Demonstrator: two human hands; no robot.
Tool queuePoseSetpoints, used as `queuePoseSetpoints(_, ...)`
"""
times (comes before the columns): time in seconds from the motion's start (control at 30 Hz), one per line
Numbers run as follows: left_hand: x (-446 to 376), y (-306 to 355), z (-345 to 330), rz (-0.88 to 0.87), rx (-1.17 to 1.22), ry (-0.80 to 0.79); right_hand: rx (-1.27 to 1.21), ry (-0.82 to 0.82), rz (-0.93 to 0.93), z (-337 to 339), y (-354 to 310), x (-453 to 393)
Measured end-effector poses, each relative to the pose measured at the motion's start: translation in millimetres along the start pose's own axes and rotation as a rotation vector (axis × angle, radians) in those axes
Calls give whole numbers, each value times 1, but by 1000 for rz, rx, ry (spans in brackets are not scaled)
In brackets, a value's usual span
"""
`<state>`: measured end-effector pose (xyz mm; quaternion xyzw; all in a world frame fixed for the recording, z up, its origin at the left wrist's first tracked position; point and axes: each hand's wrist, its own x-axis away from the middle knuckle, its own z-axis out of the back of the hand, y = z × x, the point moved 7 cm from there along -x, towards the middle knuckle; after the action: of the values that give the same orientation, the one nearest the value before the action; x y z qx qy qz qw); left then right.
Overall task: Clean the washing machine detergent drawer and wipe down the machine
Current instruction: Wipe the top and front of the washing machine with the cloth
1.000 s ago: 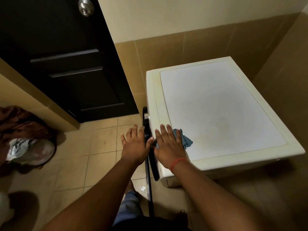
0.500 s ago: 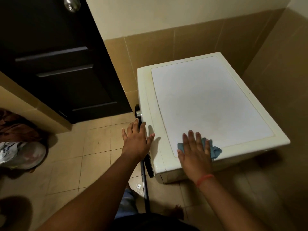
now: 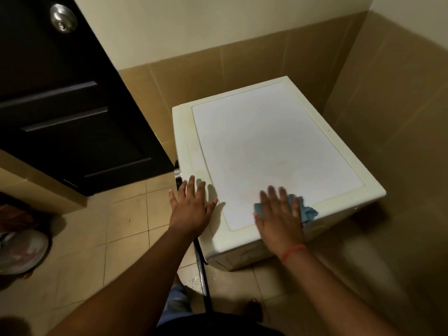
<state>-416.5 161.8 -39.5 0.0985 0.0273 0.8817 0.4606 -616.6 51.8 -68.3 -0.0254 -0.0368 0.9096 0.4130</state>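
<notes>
Right hand flat, fingers straight, pressing blue cloth on washing machine top, near corner; left hand spread, apparently resting on machine's front edge; dark door left of machine, tiled wall behind.

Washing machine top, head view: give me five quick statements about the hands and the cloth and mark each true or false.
1. The right hand presses a blue cloth flat on the washer top. True.
2. The cloth lies at the far edge of the top, by the wall. False: it is at the near edge, towards the right-hand corner.
3. The left hand holds a spray bottle. False: it holds nothing and lies with fingers spread at the washer's near left edge.
4. A red band is on the right wrist. True.
5. The dark door stands to the right of the washer. False: it is to the left.
</notes>
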Motion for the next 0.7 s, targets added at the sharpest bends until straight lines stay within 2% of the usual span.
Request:
queuePoseSetpoints(0.07, -1, 14, -4, -36, -28, -11, -13, -10, 202, -2, -33, 14)
queuePoseSetpoints(0.13, -5, 27, -5, -78, -38, -13, -13, -20, 300, 1, -27, 15)
queuePoseSetpoints(0.2, -12, 36, -5, -114, -37, -4, 27, 3, 213, 1, 12, 1)
queuePoseSetpoints(0.3, -20, 43, -1, -138, -23, 29, 60, -6, -82, 6, 90, -20)
queuePoseSetpoints(0.37, -24, 49, -4, -145, -34, 21, 62, -21, -204, 9, 107, -24)
queuePoseSetpoints(0.43, -27, 58, -10, -152, -60, 4, 40, -9, -159, 9, 86, -19)
queuePoseSetpoints(0.5, -31, 70, -14, -173, -69, -1, 40, -15, 48, 6, 59, -7)
queuePoseSetpoints(0.57, -36, 84, -16, -215, -59, 1, 54, -34, 166, 7, 72, -7)
queuePoseSetpoints(0.63, -43, 97, -15, -254, -56, 15, 84, 0, 62, 10, 115, -21)
queuePoseSetpoints(0.7, -50, 104, -14, -264, -61, 17, 88, 23, -166, 13, 162, -33)
